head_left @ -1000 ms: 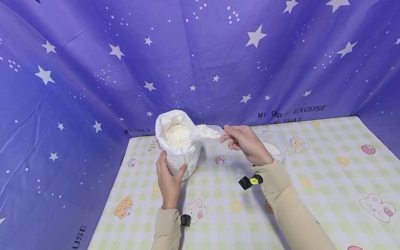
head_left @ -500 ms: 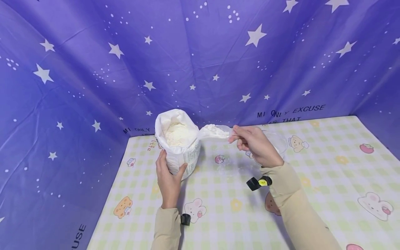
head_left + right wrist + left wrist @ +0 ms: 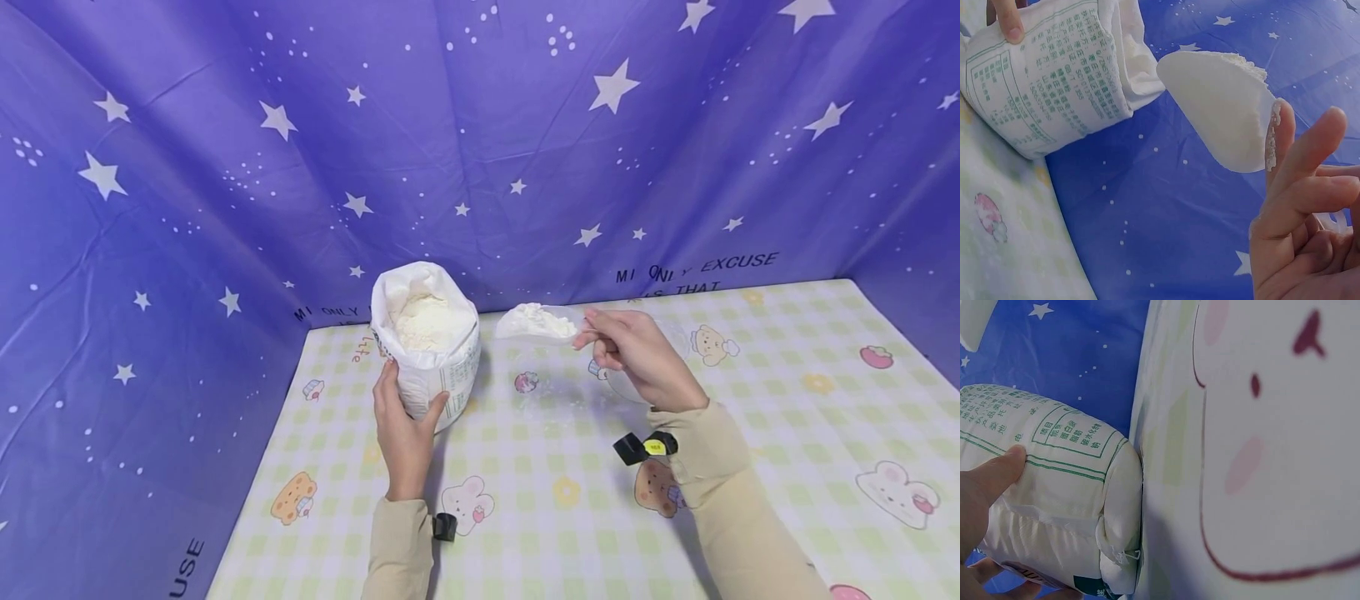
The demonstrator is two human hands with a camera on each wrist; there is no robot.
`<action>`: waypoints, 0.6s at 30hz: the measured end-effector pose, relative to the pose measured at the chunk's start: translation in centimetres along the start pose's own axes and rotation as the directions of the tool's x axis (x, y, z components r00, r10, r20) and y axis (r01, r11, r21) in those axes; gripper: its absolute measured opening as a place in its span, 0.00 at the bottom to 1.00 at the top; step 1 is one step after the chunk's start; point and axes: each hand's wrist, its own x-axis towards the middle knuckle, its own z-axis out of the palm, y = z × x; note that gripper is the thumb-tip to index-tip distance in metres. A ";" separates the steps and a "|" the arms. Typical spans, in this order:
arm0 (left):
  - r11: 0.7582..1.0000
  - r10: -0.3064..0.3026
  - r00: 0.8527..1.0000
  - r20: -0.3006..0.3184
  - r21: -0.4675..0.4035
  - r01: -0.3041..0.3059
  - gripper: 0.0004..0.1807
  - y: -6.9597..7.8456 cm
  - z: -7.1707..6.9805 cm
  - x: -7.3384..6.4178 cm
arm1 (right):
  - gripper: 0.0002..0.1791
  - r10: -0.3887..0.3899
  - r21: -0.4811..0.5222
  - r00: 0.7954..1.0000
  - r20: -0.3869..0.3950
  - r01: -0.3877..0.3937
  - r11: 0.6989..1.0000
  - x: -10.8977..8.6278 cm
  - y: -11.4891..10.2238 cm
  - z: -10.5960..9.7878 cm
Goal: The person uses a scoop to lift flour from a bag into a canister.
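Observation:
An open white bag of flour (image 3: 453,379) stands upright at the back of the table, with pale flour (image 3: 423,323) inside. My left hand (image 3: 407,437) grips the bag low on its near side, thumb on the green-printed face (image 3: 1054,434). To the right of the bag, my right hand (image 3: 648,358) pinches the handle of a translucent plastic scoop (image 3: 1210,112). White flour (image 3: 540,318) is heaped in the scoop, which is held roughly level in the air. Some flour clings to a fingertip (image 3: 1280,128) of that hand. A clear bowl (image 3: 622,388) is mostly hidden behind the right hand.
A checked, cartoon-print cloth (image 3: 525,550) covers the table. Traces of powder (image 3: 551,408) are scattered between bag and bowl. A blue star-patterned curtain (image 3: 450,125) hangs close behind and along the sides.
My right hand has drawn the loaded scoop rightward, from over the bag's rim to clear of it and closer to the bowl. The left hand and the bag have stayed put.

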 end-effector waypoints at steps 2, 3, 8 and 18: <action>1.000 -0.002 1.000 0.000 -0.001 0.002 0.46 0.0 0.0 0.0 | 0.19 -0.002 0.010 1.000 0.002 0.002 1.000 -0.2 0.0 -0.3; 1.000 -0.004 1.000 0.001 -0.002 0.004 0.46 0.0 0.0 0.0 | 0.18 -0.004 0.015 1.000 0.002 0.004 1.000 -0.4 0.0 -0.5; 1.000 -0.011 1.000 0.005 -0.002 0.011 0.46 0.0 0.0 0.0 | 0.18 -0.007 0.025 1.000 -0.007 0.007 1.000 -0.9 -0.1 -1.5; 1.000 -0.017 1.000 0.002 0.004 0.017 0.46 0.1 0.0 -0.1 | 0.17 -0.019 0.065 0.999 -0.036 0.022 0.998 -2.2 -0.2 -3.4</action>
